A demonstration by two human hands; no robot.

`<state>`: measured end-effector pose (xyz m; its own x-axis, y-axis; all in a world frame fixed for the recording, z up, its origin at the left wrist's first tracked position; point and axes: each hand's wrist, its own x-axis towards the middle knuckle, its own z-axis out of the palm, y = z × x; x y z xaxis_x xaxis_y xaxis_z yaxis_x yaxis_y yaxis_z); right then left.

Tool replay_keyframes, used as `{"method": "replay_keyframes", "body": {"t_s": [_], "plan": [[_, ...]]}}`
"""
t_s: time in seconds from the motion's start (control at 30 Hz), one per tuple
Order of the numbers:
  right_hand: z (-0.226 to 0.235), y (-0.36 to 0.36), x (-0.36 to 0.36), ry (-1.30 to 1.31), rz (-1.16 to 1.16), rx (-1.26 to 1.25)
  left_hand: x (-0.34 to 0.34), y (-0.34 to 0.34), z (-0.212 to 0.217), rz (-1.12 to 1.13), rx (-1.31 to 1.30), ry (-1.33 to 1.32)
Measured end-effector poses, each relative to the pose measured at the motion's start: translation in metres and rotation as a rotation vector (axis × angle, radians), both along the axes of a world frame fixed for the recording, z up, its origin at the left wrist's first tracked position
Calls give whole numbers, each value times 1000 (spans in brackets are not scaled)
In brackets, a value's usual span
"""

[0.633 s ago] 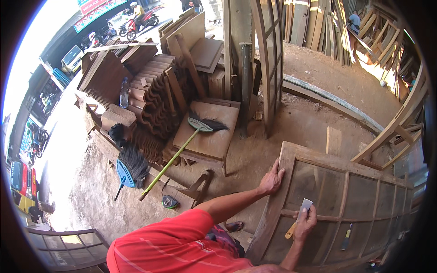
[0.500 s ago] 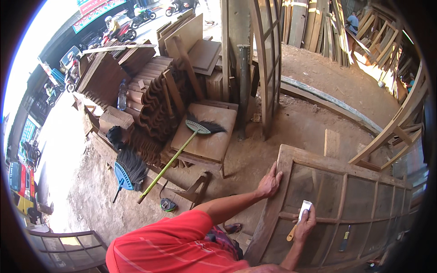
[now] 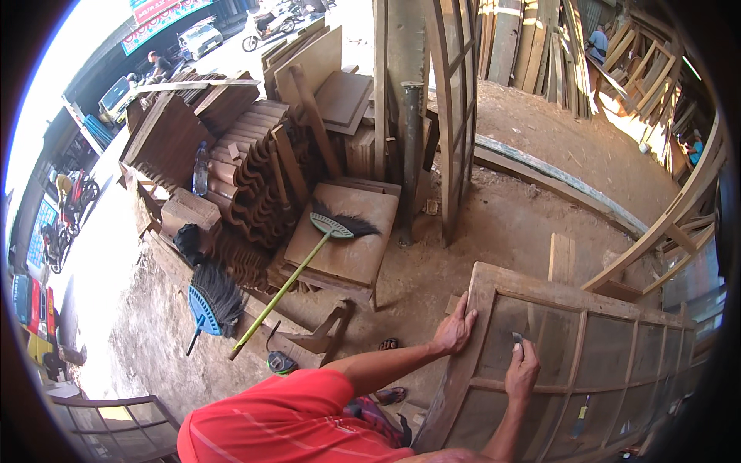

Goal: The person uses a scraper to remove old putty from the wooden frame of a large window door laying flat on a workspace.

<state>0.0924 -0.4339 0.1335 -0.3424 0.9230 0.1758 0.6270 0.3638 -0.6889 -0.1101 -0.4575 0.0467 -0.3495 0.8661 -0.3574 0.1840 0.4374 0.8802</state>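
Left hand [image 3: 454, 332] open, flat on edge of wooden door frame [image 3: 587, 363] lying in front; right hand [image 3: 522, 372] gripping scraper [image 3: 516, 338] on panel; keep blade flat, press frame steady.

Door frame [image 3: 494, 309]: bare matt wood. Ground [image 3: 532, 131]: rough sawdust. Broom [image 3: 340, 224]: green plastic head, dark bristles.

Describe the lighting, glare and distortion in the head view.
Head view: strong fisheye bending, so the wooden door frame and the posts curve toward a black rim; the sunlit street at upper left is blown out white; the workshop floor sits in softer shade; the left hand and right hand are sharp, without motion blur.
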Motion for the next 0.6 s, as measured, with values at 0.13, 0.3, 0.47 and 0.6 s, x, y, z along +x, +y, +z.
{"method": "replay_keyframes", "body": {"t_s": [0.13, 0.3, 0.47, 0.6], "plan": [[7, 12, -20, -6, 41, 40, -3, -6, -6, 21, 54, -7], [2, 27, -25, -56, 1, 110, 5, -1, -9, -26, 88, -29], [1, 58, -37, -87, 49, 136, -5, 4, 1, 32, 72, 39], [-27, 76, -34, -135, 49, 128, -2, 5, -9, 60, 147, 5]]}}
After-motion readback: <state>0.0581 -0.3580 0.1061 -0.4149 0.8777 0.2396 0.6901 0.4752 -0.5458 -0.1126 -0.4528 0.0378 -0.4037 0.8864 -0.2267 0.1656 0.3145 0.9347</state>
